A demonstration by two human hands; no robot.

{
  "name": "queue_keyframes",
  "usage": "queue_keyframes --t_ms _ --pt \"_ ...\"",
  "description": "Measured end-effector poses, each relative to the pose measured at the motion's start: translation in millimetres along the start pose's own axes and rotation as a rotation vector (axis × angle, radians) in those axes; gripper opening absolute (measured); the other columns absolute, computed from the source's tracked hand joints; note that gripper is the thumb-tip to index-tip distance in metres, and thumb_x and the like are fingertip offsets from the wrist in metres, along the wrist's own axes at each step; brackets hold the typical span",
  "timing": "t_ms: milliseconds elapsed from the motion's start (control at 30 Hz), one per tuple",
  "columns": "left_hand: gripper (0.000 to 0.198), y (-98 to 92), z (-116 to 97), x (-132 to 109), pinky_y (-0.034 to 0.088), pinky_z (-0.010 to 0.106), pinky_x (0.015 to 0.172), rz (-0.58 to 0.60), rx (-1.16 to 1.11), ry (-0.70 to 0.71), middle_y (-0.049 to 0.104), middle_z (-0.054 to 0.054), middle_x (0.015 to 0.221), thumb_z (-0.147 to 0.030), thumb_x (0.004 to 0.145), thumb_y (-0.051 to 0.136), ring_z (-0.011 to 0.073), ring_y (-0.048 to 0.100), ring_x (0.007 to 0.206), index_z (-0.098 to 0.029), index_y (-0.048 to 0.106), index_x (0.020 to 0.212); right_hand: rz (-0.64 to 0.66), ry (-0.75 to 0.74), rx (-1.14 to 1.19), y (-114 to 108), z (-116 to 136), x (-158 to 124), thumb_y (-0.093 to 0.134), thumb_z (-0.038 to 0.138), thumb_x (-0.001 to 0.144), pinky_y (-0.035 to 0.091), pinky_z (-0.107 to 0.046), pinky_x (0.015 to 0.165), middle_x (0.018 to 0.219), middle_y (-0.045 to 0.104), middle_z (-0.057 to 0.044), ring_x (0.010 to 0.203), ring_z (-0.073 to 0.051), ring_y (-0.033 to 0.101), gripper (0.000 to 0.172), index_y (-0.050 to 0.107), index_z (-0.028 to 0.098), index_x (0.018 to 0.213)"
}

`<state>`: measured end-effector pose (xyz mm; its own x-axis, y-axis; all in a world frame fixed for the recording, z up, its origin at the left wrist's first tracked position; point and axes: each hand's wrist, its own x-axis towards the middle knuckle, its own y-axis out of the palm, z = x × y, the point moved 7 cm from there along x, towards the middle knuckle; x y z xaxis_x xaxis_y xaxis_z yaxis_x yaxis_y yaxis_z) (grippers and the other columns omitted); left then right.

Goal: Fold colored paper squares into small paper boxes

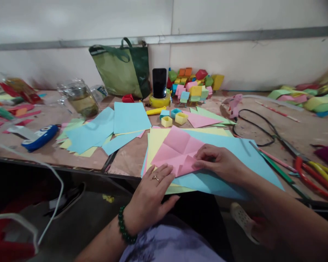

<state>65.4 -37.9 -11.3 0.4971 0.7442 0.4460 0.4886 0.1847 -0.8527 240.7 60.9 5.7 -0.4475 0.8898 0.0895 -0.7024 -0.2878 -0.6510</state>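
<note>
Nearest: left hand (153,193), dark green bead bracelet (121,225) at its wrist, gold-coloured ring (155,177) on a finger; fingers extended, clenching nothing, tips resting on the near left edge of a creased pink paper sheet (177,142). Right hand (221,162): thumb and fingers pinched together, grasping the sheet's right part, where a flap stands partly raised. The pink sheet lies on top of a stack of large blue and yellow paper sheets (251,171) at the table's near edge. Right of the stack: a green pencil (278,169) and, beside it, scissors with red handles (300,174). Left: overlapping light blue sheets (131,118), then a blue-bodied tool (40,138), type unclear. Just beyond the stack: 4 small folded paper cups (181,118), 2 blue and 2 yellow, near a pink paper triangle (203,119). Farther right, a pink glue gun (235,103); farther left, a clear jar (80,98). At the back, near the wall: a black-screened phone (159,83) upright on a yellow ring-shaped base (160,100), between a green bag (123,71) and a heap of multicoloured folded paper pieces (195,87).
</note>
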Motion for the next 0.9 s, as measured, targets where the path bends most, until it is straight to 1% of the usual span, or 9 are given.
queue_keyframes --t_ms 67,133,233,300,367,533,733,900 --pt "0.042 -1.2 -0.1 -0.5 0.036 0.047 0.108 -0.019 -0.005 0.011 0.057 0.016 0.132 -0.032 0.087 0.055 0.0262 0.050 0.126 -0.012 0.052 0.124 -0.004 -0.006 -0.042 2.4 -0.5 2.2 0.068 0.043 0.077 0.049 -0.030 0.065 0.076 0.062 -0.002 0.070 -0.017 0.059 0.027 0.066 0.019 0.065" --pt "0.046 -1.7 0.1 -0.8 0.036 0.046 0.109 -0.021 -0.009 0.018 0.056 0.016 0.133 -0.031 0.087 0.054 0.0259 0.049 0.127 -0.011 0.049 0.129 -0.010 -0.006 -0.074 3.8 -1.1 2.6 0.066 0.041 0.079 0.048 -0.029 0.064 0.076 0.061 -0.002 0.068 -0.016 0.058 0.025 0.067 0.020 0.066" --pt "0.050 -1.0 0.2 -1.0 0.035 0.047 0.109 -0.003 -0.003 0.024 0.055 0.013 0.135 -0.030 0.089 0.052 0.0253 0.048 0.129 -0.016 0.045 0.136 -0.045 0.006 -0.117 3.5 -2.5 1.4 0.066 0.039 0.079 0.047 -0.028 0.061 0.077 0.060 -0.002 0.067 -0.015 0.058 0.023 0.067 0.020 0.067" --pt "0.047 -0.6 0.3 -0.9 0.034 0.048 0.109 0.007 0.000 0.024 0.055 0.012 0.136 -0.028 0.090 0.051 0.0256 0.047 0.129 -0.019 0.047 0.136 -0.059 0.011 -0.138 3.9 -3.2 0.4 0.067 0.039 0.079 0.046 -0.028 0.060 0.078 0.061 -0.002 0.066 -0.015 0.057 0.022 0.068 0.020 0.068" --pt "0.045 -0.3 0.3 -0.8 0.034 0.048 0.109 0.014 -0.006 0.020 0.054 0.012 0.136 -0.029 0.090 0.051 0.0263 0.047 0.129 -0.020 0.050 0.134 -0.063 0.013 -0.146 4.7 -3.8 -0.1 0.067 0.040 0.079 0.045 -0.028 0.059 0.079 0.060 -0.002 0.066 -0.015 0.057 0.022 0.068 0.020 0.069" --pt "0.053 0.5 0.2 0.8 0.035 0.050 0.109 0.043 -0.034 -0.014 0.053 0.012 0.137 -0.030 0.088 0.053 0.0276 0.046 0.129 -0.018 0.044 0.139 -0.057 0.008 -0.161 4.9 -4.4 0.2 0.066 0.040 0.080 0.045 -0.027 0.059 0.080 0.060 -0.003 0.067 -0.015 0.057 0.023 0.068 0.020 0.069" --pt "0.048 -0.3 -1.1 3.1 0.036 0.052 0.108 0.049 -0.051 -0.040 0.054 0.013 0.135 -0.030 0.086 0.057 0.0294 0.047 0.128 -0.018 0.052 0.132 -0.059 0.006 -0.171 4.9 -3.7 1.0 0.066 0.042 0.080 0.045 -0.027 0.058 0.080 0.061 -0.003 0.067 -0.014 0.057 0.024 0.068 0.020 0.069" --pt "0.046 -1.2 -1.5 2.6 0.036 0.053 0.108 0.051 -0.060 -0.035 0.054 0.013 0.135 -0.028 0.086 0.057 0.0293 0.046 0.128 -0.018 0.053 0.131 -0.048 0.031 -0.170 4.9 -3.3 1.2 0.067 0.041 0.079 0.044 -0.027 0.059 0.080 0.060 -0.003 0.066 -0.014 0.056 0.023 0.068 0.020 0.069"
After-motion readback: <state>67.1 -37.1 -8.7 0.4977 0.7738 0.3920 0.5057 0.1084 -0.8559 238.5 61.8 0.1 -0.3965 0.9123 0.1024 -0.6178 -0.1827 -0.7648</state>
